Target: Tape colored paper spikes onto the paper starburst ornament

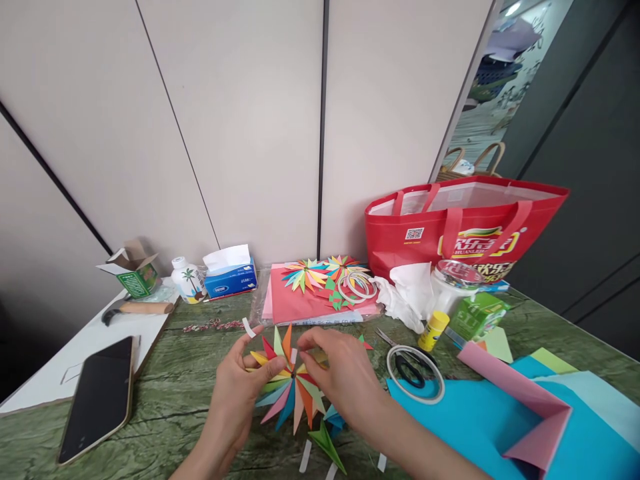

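A many-coloured folded paper star (291, 393) is held up in front of me, its pointed rays fanned round the centre. My left hand (240, 377) grips its left side, thumb over the rays; a white tape strip (249, 327) sticks up from a fingertip. At the upper right of the star, my right hand (336, 367) pinches a small white tape strip (294, 356) near the centre. Below lie a green folded paper piece (327, 448), a blue one (334, 419) partly hidden by my right wrist, and a few white tape strips (305, 457).
Right: scissors (407, 367), a tape roll (440, 395), a glue stick (434, 331), blue paper (440, 427) and a red bag (410, 233). Behind: finished stars (306, 275) on red paper (290, 300), a tissue box (230, 279), a bottle (188, 280). Left: a phone (100, 397) and a wooden-handled knife (145, 307).
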Tool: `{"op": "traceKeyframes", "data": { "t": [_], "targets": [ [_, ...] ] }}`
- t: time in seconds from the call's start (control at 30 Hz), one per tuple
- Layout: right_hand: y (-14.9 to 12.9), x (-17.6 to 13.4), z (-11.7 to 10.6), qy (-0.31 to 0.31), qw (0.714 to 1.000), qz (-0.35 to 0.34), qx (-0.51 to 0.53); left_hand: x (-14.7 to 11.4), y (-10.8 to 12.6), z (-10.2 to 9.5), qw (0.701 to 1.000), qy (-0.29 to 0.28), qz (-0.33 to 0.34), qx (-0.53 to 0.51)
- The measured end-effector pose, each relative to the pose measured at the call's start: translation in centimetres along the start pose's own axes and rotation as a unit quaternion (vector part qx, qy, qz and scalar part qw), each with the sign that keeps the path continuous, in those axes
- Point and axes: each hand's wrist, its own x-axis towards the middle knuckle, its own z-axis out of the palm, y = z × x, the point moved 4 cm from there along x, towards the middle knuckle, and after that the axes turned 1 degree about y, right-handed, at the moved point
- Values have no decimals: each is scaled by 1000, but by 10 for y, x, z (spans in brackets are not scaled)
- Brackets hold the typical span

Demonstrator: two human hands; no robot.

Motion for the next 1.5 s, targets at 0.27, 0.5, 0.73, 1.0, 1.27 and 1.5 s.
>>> {"op": "traceKeyframes", "data": {
  "t": [0.27,0.5,0.73,1.0,1.27,1.5],
  "targets": [
    [-10,-8,3,78,992,-102,9,-3,3,2,999,6,15,-28],
    [-11,-8,4,85,990,-108,15,-5,4,2,999,7,50,9],
    [-13,-7,5,75,993,-93,1,-6,0,1,997,6,66,39],
    [-11,-7,6,73,993,-60,73,-6,5,1,996,3,67,50],
    [-9,-3,0,28,988,11,154,-7,6,0,998,-6,50,26],
    [-10,-1,-6,4,985,41,170,-7,8,1,999,-6,45,6]
  ]
}}
